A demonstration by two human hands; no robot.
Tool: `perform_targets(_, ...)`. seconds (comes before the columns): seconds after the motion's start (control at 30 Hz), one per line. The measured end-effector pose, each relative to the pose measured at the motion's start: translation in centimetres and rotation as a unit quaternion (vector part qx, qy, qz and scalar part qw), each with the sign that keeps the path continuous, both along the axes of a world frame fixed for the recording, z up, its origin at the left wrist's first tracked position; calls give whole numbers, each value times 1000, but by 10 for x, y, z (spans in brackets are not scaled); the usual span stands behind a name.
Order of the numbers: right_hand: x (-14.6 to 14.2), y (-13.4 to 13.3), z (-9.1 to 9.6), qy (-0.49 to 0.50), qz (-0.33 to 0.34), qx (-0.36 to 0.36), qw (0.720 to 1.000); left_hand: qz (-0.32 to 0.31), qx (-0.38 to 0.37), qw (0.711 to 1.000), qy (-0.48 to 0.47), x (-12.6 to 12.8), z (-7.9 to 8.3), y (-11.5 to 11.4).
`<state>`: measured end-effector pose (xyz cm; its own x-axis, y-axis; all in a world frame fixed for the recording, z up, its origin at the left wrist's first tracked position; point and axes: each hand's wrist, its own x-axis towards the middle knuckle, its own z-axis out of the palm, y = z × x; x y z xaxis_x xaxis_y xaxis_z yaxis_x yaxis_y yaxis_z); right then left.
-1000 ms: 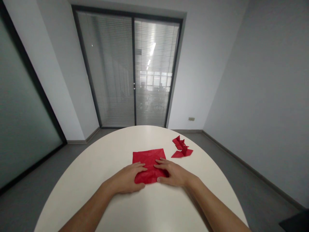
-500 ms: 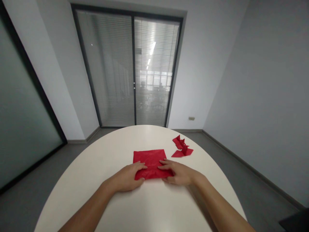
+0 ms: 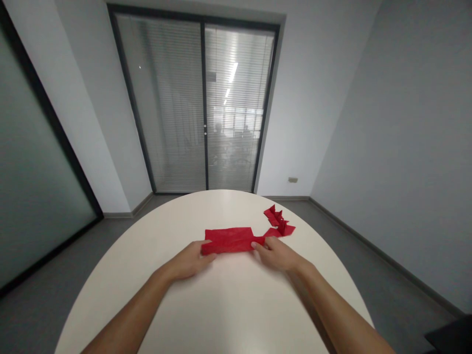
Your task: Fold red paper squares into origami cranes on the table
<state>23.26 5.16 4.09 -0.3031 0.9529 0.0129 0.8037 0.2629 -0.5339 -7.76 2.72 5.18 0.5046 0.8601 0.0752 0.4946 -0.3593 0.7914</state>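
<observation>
A red paper sheet (image 3: 231, 239) lies folded into a long narrow strip on the white round table (image 3: 228, 314). My left hand (image 3: 188, 261) pinches the strip's near left corner. My right hand (image 3: 277, 253) pinches its near right corner. Both hands are closed on the paper's near edge, fingers pressed together. A small folded red paper figure (image 3: 279, 223) with pointed flaps rests just beyond my right hand, apart from the strip.
The table edge curves away on the left, right and far sides. Behind it stand glass sliding doors with blinds (image 3: 202, 108), grey floor and plain walls. A dark object (image 3: 450, 339) shows at the bottom right corner.
Both hands slid apart to the sheet's near corners and carried the near edge away from me, folding the square sheet into a narrow strip.
</observation>
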Motion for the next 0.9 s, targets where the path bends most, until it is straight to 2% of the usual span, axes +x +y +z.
perform_targets(0.07, 0, 2, -2, 20, -10, 3, 1000, 38, -3, 999, -26, 4, -6, 4)
perform_targets(0.17, -1, 3, -2, 75, 15, 6, 997, 75, 15, 995, -70, 8, -17, 9)
perform_targets(0.3, -5, 3, -1, 140, 43, 10, 989, 140, 35, 987, -72, 10, -28, 13)
perform_targets(0.53, -20, 4, -11, 81, -24, 46, 995, 238, 45, 970, -10, 9, -40, 16)
perform_targets(0.63, -25, 5, -18, 74, -31, 62, 995, 271, 102, 957, 38, 12, -43, 12)
perform_targets(0.7, -27, 5, -22, 76, -28, 72, 994, 274, 183, 942, 67, 17, -44, 9)
perform_targets(0.77, -28, 6, -24, 72, -30, 80, 994, 245, 252, 932, 92, 25, -44, 4)
perform_targets(0.83, -28, 5, -24, 68, -30, 85, 994, 199, 264, 936, 119, 32, -45, 1)
perform_targets(0.9, -28, 5, -24, 62, -27, 83, 994, 159, 236, 946, 155, 37, -47, -2)
